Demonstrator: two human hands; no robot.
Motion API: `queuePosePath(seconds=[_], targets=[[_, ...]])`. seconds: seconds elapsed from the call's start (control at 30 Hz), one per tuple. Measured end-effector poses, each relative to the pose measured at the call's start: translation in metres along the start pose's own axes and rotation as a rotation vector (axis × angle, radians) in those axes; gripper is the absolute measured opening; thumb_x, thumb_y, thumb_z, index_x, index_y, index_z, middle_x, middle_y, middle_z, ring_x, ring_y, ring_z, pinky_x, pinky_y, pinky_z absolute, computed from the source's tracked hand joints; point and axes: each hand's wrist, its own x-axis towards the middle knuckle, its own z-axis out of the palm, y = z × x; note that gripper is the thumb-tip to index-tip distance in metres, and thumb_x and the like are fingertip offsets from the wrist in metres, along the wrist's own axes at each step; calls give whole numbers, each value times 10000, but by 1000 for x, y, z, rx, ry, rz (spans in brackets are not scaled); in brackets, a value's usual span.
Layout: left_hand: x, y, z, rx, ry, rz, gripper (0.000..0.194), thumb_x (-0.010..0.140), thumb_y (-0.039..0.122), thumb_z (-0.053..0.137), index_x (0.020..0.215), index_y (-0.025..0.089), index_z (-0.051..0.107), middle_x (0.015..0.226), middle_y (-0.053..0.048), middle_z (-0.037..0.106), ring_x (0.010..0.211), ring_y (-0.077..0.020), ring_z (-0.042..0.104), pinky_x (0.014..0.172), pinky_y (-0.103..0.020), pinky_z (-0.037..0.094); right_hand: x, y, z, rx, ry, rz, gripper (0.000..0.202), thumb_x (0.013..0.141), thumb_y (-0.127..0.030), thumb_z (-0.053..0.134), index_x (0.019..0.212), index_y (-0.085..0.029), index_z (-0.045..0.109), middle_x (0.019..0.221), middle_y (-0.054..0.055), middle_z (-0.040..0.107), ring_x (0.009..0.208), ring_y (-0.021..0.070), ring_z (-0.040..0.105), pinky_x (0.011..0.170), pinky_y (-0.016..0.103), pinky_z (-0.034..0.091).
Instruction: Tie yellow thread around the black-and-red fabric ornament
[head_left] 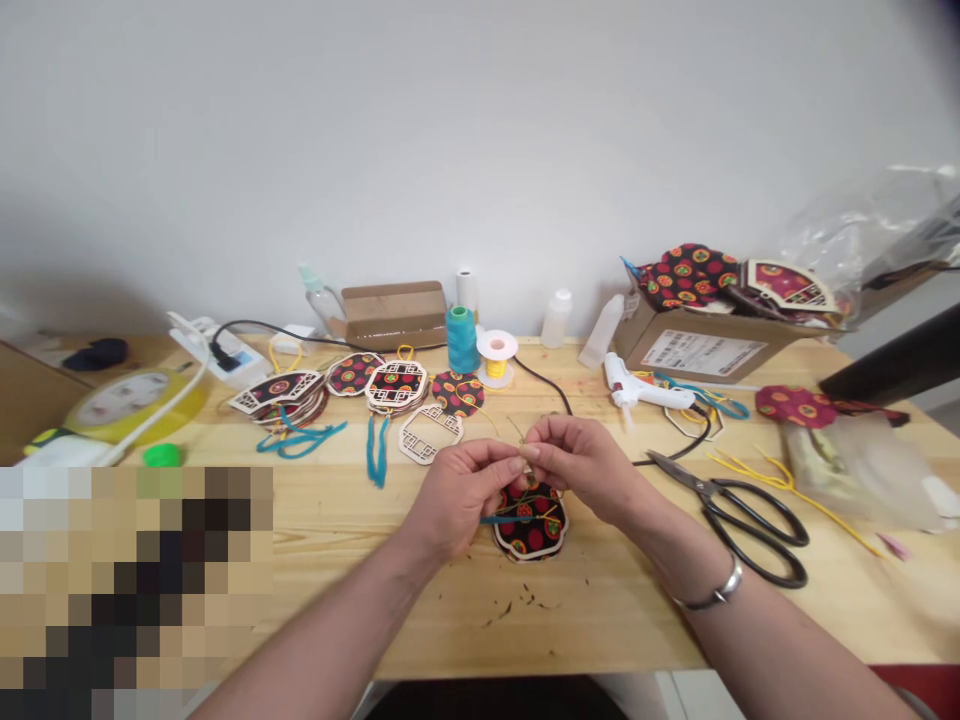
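Note:
My left hand [466, 490] and my right hand [577, 462] meet fingertip to fingertip near the table's middle. Both are closed in a pinch on a thin yellowish cord [516, 428], whose loose ends stick up between them. Just below lies a patterned fabric ornament [529, 535], dark with red and orange motifs and a pale wooden rim. A teal strand [510, 519] and some yellow cord rest across it. My fingers hide the ornament's upper part. Beyond my left hand are a bare wooden lattice frame [429, 434] and a fabric-covered piece [459, 394].
Black-handled scissors [757, 520] lie right of my right forearm, with a white glue gun [645, 385] behind. A teal thread spool [462, 340] and yellow cord reel [496, 358] stand at the back. Finished-looking ornaments [396, 385] lie back left; a cardboard box [697, 345] sits back right.

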Motion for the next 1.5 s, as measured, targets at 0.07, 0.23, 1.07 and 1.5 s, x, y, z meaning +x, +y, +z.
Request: queuePosePath(seconds=[0.07, 0.23, 1.07, 1.5], targets=[[0, 0, 0, 16, 2, 4, 135, 690, 259, 690, 742, 135, 704, 565, 2, 600, 383, -20, 328, 374, -178, 204, 0, -1, 0, 11, -1, 4, 314, 694, -434, 669, 678, -145, 548, 548, -12, 542, 484, 70, 438, 435, 196, 288], [-1, 1, 0, 56, 27, 12, 123, 691, 253, 680, 738, 144, 710, 556, 2, 596, 392, -26, 326, 384, -183, 201, 0, -2, 1, 5, 13, -2, 347, 672, -464, 685, 667, -143, 551, 524, -35, 503, 465, 56, 400, 422, 191, 267], [6, 0, -3, 13, 265, -1, 210, 619, 333, 731, 706, 150, 679, 538, 43, 578, 356, -8, 248, 361, -191, 122, -17, -9, 6, -802, 96, -396, 268, 897, -306, 451, 716, -172, 597, 600, 2, 579, 546, 100, 478, 528, 232, 336], [5, 3, -5, -138, 179, -53, 175, 661, 283, 706, 719, 137, 629, 553, 29, 580, 360, 2, 216, 352, -161, 120, -20, 14, 23, -1532, -237, -820, 174, 837, -87, 411, 785, -143, 567, 655, 46, 600, 533, 155, 497, 486, 307, 288]])
